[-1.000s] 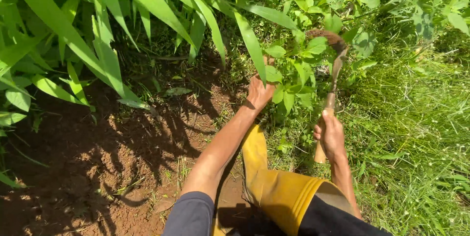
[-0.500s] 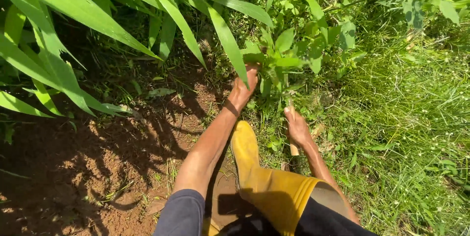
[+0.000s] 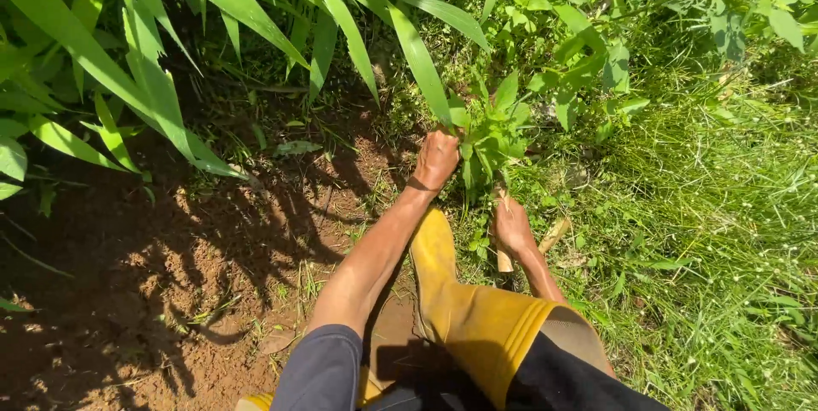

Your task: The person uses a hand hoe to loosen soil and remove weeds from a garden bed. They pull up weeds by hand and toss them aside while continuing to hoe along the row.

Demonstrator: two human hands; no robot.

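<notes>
My left hand (image 3: 436,158) is closed around the stems of a leafy green weed (image 3: 497,128) at the edge of bare soil. My right hand (image 3: 512,228) sits low beside the weed's base, gripping the wooden handle of a sickle (image 3: 504,259); its blade is hidden in the grass and leaves. A yellow rubber boot (image 3: 464,304) stands between my two arms, just below both hands.
Bare brown soil (image 3: 170,292) with leaf shadows lies to the left. Long broad green leaves (image 3: 153,62) hang over the top left. Dense grass (image 3: 707,232) and broad-leaved weeds (image 3: 648,11) fill the right side. A pale cut stem (image 3: 554,234) lies by my right hand.
My right hand has swung the sickle down from raised height to the weed's base. My left hand keeps hold of the weed, and the view has moved closer.
</notes>
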